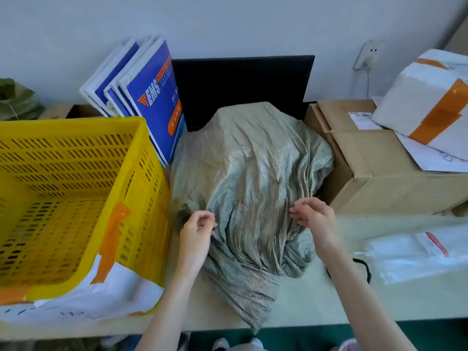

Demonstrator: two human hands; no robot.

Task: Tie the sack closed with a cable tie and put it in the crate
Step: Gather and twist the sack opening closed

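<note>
A crumpled grey-green woven sack [253,178] lies bulging in the middle of the table, its loose mouth end trailing toward the front edge. My left hand [197,229] pinches a fold at the sack's left side. My right hand [314,216] hovers at the sack's right side, where the folds gather, with its fingers loosely curled and apart. The yellow slatted crate [141,178] stands just left of the sack and is patched with orange tape. A thin black loop [366,268], possibly the cable tie, lies on the table by my right forearm.
Blue-and-white folders [152,97] lean between the crate and a black monitor [243,82] behind the sack. A cardboard box [379,173] with a white taped parcel [425,102] stands at the right. Clear plastic bags [417,254] lie at the front right. White paper [101,295] hangs on the crate's front.
</note>
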